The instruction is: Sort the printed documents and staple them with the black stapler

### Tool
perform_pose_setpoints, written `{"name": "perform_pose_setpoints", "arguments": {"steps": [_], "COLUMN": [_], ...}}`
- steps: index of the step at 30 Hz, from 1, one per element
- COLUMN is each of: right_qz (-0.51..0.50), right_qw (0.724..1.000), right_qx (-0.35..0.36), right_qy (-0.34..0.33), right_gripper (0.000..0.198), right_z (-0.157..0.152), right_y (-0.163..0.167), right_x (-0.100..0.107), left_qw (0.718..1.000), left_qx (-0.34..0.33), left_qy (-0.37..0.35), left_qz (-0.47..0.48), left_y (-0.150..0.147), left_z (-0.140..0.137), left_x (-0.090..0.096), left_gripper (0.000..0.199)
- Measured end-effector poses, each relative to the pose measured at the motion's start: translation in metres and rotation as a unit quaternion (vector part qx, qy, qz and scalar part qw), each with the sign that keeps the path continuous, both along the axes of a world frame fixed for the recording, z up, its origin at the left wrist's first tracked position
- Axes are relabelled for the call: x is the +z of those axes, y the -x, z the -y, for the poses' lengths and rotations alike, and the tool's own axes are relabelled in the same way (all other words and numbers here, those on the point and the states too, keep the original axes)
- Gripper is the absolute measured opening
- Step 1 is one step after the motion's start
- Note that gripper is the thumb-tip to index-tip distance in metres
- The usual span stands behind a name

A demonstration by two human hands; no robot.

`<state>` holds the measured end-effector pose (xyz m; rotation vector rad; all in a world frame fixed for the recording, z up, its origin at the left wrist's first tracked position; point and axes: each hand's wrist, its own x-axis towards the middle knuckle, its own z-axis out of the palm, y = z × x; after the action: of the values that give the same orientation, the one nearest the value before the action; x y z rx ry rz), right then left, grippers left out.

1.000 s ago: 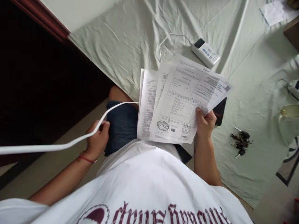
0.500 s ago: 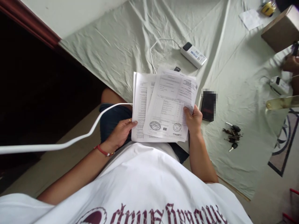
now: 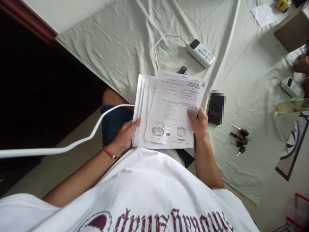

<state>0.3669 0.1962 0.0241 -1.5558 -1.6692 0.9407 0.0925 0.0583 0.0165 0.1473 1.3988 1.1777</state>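
A stack of printed paper sheets (image 3: pixel 172 106), the top one bearing two round stamps, lies between my two hands above my lap. My left hand (image 3: pixel 126 133) grips the stack's left edge, thumb on top and fingers hidden underneath. At the right edge my right hand (image 3: pixel 200 123) pinches the sheets, its thumb pressed on the top page. The sheets are fanned a little at the left. Just beyond their top edge a small black object (image 3: pixel 182 70) is partly covered. A dark, blurred-out rectangular item (image 3: pixel 216 108) lies right of my right hand.
A white power bank (image 3: pixel 201 53) with a white cable rests on the green cloth (image 3: pixel 116 42). Several keys (image 3: pixel 240 140) lie at the right. Further off are a cardboard box (image 3: pixel 292 29), a yellow tape measure (image 3: pixel 282 5) and another person's hand (image 3: pixel 301 64). A white cord (image 3: pixel 72 149) runs in from the left.
The sheets' left edges have fanned further apart, and my left hand's thumb has shifted slightly up along them. The small black object beyond the stack shows more. My view has shifted slightly.
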Motion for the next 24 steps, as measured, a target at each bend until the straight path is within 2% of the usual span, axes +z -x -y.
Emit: {"name": "perform_pose_setpoints", "arguments": {"steps": [5,9,15,19,21,24], "right_qz": [0.004,-0.026,-0.048,-0.092,-0.118,-0.156], "right_qw": [1.0,0.999,0.994,0.985,0.983,0.983], "right_qx": [0.007,0.003,-0.049,-0.076,-0.075,-0.056], "right_qy": [0.0,-0.03,-0.087,-0.123,-0.123,-0.079], "right_gripper": [0.023,0.025,0.028,0.03,0.031,0.033], "right_z": [0.001,0.002,0.003,0.002,0.002,0.002], "right_y": [-0.001,-0.002,-0.001,-0.001,0.0,-0.001], "right_x": [-0.004,-0.009,-0.009,-0.008,-0.009,-0.012], "left_qw": [1.0,1.0,1.0,1.0,1.0,1.0], "left_qx": [0.002,0.0,-0.002,-0.018,-0.028,-0.028], "left_qy": [0.003,0.018,0.024,-0.002,-0.005,-0.006], "left_qz": [0.009,0.016,0.0,0.002,0.003,0.005], "left_y": [0.002,0.004,0.003,0.002,0.001,-0.001], "left_z": [-0.002,-0.003,-0.003,-0.003,-0.004,-0.005], "left_x": [0.0,-0.002,-0.001,0.002,0.002,0.0], "left_gripper": [0.06,0.057,0.05,0.058,0.063,0.064]}}
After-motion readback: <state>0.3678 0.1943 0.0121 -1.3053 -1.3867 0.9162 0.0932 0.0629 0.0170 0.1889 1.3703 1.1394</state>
